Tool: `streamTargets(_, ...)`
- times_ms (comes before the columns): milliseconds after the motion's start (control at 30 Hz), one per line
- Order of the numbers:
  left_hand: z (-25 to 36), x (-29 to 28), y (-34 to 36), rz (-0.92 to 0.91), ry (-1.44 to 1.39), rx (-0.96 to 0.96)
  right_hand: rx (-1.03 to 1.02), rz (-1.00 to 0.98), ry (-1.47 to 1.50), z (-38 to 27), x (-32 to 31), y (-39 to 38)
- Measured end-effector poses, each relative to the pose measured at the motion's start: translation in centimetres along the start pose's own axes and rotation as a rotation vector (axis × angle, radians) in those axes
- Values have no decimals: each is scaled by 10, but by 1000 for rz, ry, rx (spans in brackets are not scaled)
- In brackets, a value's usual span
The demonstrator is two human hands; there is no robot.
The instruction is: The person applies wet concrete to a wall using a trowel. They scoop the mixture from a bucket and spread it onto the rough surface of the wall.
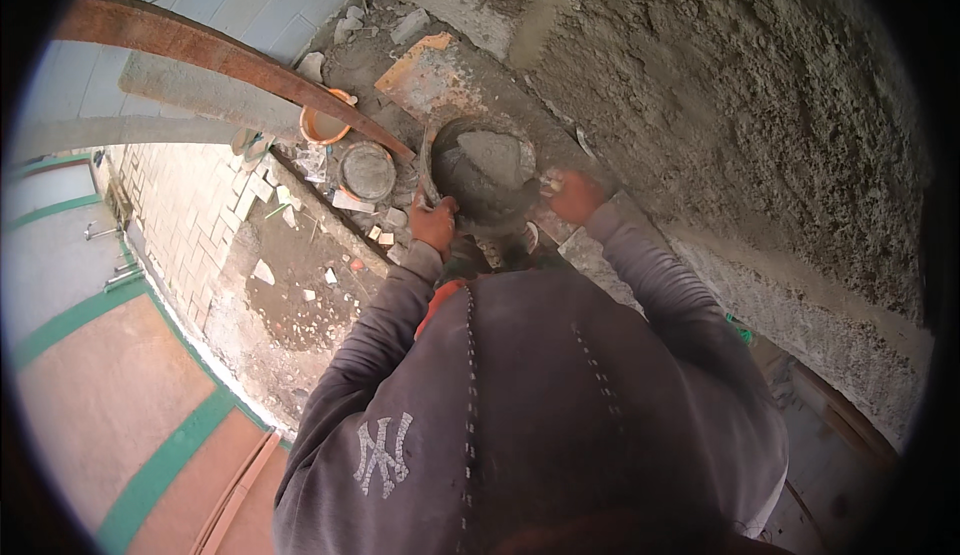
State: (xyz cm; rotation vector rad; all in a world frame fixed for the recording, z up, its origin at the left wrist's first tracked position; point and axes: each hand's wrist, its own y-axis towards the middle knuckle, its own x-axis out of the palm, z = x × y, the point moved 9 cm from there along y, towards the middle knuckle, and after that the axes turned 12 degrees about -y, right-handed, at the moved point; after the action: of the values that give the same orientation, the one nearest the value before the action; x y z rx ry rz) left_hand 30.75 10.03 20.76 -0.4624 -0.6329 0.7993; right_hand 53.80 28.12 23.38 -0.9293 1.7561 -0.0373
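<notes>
A round bucket of wet grey mortar (475, 200) sits in front of me. At its left side my left hand (432, 223) is closed on a narrow mortar-coated tool (428, 160) standing against the rim; I cannot make out exactly what it is. My right hand (573, 195), at the bucket's right rim, grips a pale trowel handle. A grey triangular mass (490, 155), apparently the mortar-coated blade, lies over the mortar inside. My sleeved forearms reach up from below.
A rough plastered wall (720, 105) rises at right. A rusty beam (200, 40) crosses upper left. An orange bucket (325, 130) and round grey container (368, 173) stand among rubble beside a stained board (410, 75). Paving (170, 195) and green-striped ground (140, 395) lie left.
</notes>
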Motion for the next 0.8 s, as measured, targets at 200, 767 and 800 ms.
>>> streamTargets(200, -28, -79, 31, 127, -110, -73, -253, -210, 197, -50, 19, 59)
streamTargets(767, -10, -158, 97, 149, 80, -167, 222, 125, 467, 18, -180, 205)
streamTargets(800, 4, -147, 105, 124, 211, -109, 214, 137, 422, 7, -186, 185)
